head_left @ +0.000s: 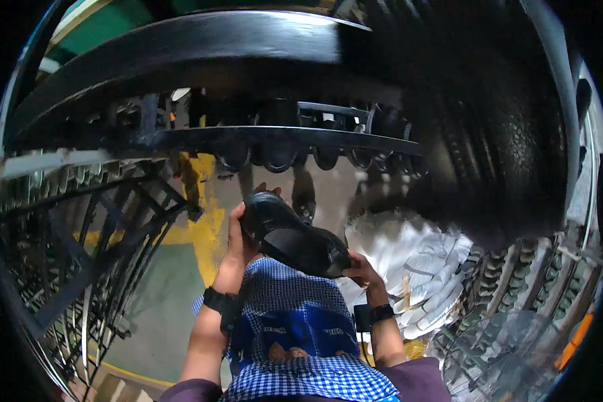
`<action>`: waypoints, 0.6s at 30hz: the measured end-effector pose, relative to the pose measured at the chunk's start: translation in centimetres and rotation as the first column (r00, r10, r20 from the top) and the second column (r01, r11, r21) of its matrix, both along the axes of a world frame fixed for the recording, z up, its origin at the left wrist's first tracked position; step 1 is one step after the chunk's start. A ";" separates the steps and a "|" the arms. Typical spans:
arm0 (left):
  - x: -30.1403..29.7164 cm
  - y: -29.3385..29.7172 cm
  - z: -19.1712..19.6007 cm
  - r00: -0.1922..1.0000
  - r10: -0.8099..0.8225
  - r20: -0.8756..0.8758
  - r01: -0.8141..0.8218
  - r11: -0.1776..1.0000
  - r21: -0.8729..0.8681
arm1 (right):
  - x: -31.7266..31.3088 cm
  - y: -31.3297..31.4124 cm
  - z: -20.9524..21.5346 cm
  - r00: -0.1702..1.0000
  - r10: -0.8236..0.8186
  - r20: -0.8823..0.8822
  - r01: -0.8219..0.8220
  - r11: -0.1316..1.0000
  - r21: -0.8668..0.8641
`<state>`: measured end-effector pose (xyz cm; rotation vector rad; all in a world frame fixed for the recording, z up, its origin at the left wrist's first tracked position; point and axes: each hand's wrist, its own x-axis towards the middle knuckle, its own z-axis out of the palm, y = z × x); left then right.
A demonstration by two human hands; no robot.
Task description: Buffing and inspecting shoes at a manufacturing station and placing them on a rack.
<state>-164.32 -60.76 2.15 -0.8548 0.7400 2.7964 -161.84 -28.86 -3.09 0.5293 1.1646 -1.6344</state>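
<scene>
A black shoe [295,236] is held between my two hands, in front of my waist and above a blue checked apron [295,281]. It lies slanted, one end up to the left and the other down to the right. My left hand [238,229] is closed round the upper left end, with fingertips showing beyond its far edge. My right hand [363,271] grips the lower right end between thumb and fingers. The shoe hides part of both hands' fingers.
A dark metal rack [275,137] spans the space ahead, with several rounded black shapes hanging below its bar. A barred metal frame [94,228] stands at left. White bundled material [415,261] is piled at right, near a round wire guard [509,355]. Yellow markings [208,241] cross the floor.
</scene>
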 end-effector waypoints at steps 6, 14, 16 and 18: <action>1.1 -2.0 -2.5 0.980 0.200 -0.010 -0.177 0.887 0.426 | -1.4 -1.8 2.3 0.943 0.255 -0.214 -0.194 0.943 0.269; 2.4 -3.3 -1.6 0.968 0.248 0.051 -0.242 0.847 0.473 | -1.9 -4.5 5.6 0.933 0.266 -0.241 -0.214 0.951 0.224; 2.7 -3.8 -0.9 0.962 0.256 0.091 -0.267 0.832 0.486 | -2.1 -5.1 6.2 0.919 0.310 -0.245 -0.251 0.937 0.245; 3.3 -4.1 -1.0 0.956 0.261 0.137 -0.294 0.816 0.497 | -2.1 -5.5 6.1 0.906 0.333 -0.263 -0.288 0.937 0.197</action>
